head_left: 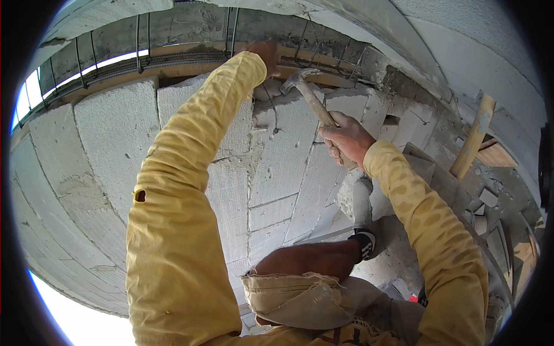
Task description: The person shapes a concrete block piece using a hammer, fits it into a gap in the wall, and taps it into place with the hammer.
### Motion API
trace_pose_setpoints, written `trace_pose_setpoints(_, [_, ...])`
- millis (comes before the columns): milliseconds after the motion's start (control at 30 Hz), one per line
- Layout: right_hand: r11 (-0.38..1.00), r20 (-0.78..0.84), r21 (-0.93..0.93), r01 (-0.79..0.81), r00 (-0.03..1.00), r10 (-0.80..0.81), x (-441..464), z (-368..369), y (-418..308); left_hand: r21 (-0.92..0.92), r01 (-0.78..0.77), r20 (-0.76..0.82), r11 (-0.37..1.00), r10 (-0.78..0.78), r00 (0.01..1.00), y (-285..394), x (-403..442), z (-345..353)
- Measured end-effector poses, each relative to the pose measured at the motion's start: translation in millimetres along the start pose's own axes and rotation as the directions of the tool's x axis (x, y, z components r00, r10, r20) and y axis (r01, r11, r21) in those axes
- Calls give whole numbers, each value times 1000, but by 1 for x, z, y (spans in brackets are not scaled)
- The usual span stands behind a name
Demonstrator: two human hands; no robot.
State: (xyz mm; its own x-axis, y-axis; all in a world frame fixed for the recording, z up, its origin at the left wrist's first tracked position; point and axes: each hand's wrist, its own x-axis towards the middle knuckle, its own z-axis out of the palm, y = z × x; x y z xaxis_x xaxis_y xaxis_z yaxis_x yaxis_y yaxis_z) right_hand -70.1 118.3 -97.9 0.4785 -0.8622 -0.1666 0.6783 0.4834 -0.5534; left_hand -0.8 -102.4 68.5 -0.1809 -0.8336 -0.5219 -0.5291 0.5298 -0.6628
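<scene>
My right hand [346, 138] is closed around the wooden handle of a claw hammer [315, 105]. The hammer's metal head points up and left, near the top edge of the light block wall [280, 173]. My left hand [266, 56] reaches to the top of that wall, beside a wooden board [323, 76] and steel rebar [173, 60]. Shadow and its own angle hide the left fingers, so I cannot tell what they hold. A thin wire [274, 118] hangs down the wall face between my hands.
Vertical steel ties [138, 43] stand along the wall top, below a concrete beam. At right, a wooden post [473, 136] leans above rubble [487, 198] and boards. My shoe [363, 243] stands beside a grey pipe [362, 203] at the wall.
</scene>
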Motion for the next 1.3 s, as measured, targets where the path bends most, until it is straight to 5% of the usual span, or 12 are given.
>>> trace_pose_setpoints(400, [977,-113,-68,203,971,-210,-23,12,-6,28,-17,-11,999,18,1000,-1,-4,5])
trace_pose_setpoints(600, [998,-43,35,56,998,-54,-32,17,-12,41,10,18,999,-11,1000,4,-9,1])
trace_pose_setpoints(667, [796,-233,-566,214,885,-403,-21,18,16,51,8,15,999,-9,1000,2,-8,2])
trace_pose_setpoints(733, [570,-212,-801,186,801,-560,-21,13,26,77,7,8,997,-8,1000,-1,-2,8])
trace_pose_setpoints(800, [573,-176,-799,183,840,-513,-24,6,11,74,-1,12,997,0,1000,0,-3,5])
trace_pose_setpoints(900, [833,-158,-539,-122,987,41,-55,5,-45,82,-5,23,997,4,1000,2,-4,6])
trace_pose_setpoints(1100, [900,201,-410,-150,947,249,-89,-41,-82,57,-18,37,998,16,999,2,-6,4])
trace_pose_setpoints(1200, [621,71,-778,-101,966,247,-109,-23,-103,72,-42,12,997,42,999,0,-6,6])
trace_pose_setpoints(1300, [377,-62,-906,-191,943,327,-101,-4,-95,67,-41,34,997,38,999,2,-7,1])
